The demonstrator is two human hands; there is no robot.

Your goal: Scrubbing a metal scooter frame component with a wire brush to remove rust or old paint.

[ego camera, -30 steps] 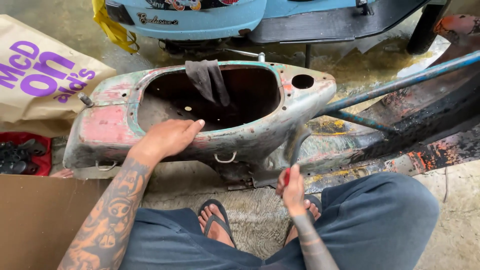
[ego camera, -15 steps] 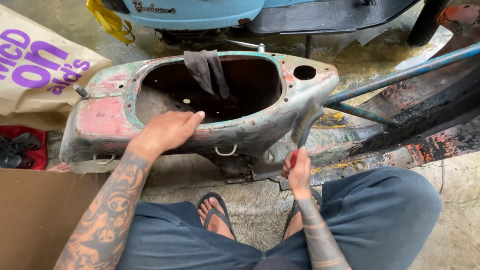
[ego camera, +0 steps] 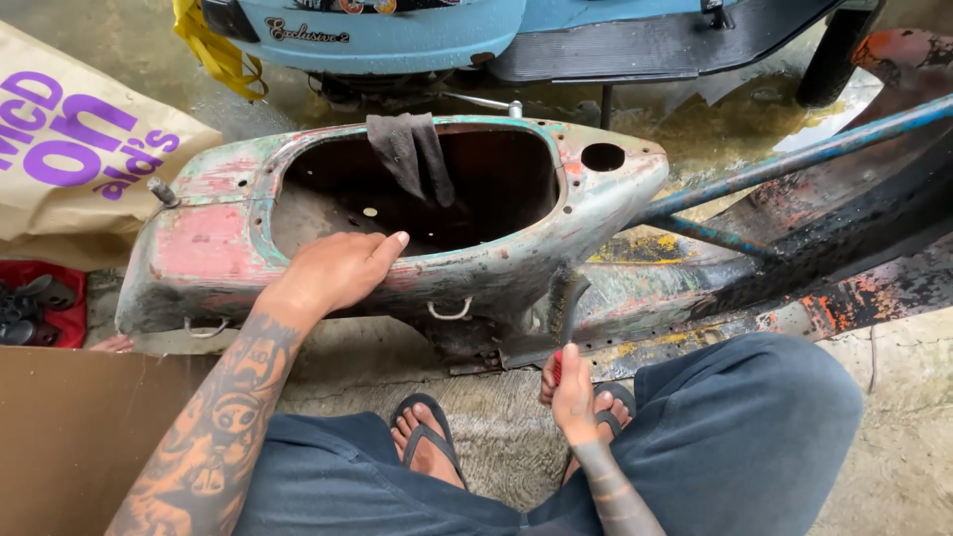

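Two hands — left [ego camera: 338, 270] on scooter frame [ego camera: 516, 263], right [ego camera: 573, 389] gripping wire brush [ego camera: 562, 308] (red-handled).

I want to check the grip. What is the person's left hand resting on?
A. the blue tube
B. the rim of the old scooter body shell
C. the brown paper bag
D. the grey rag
B: the left hand lies flat on the near rim of the scooter body shell, apart from the rag.
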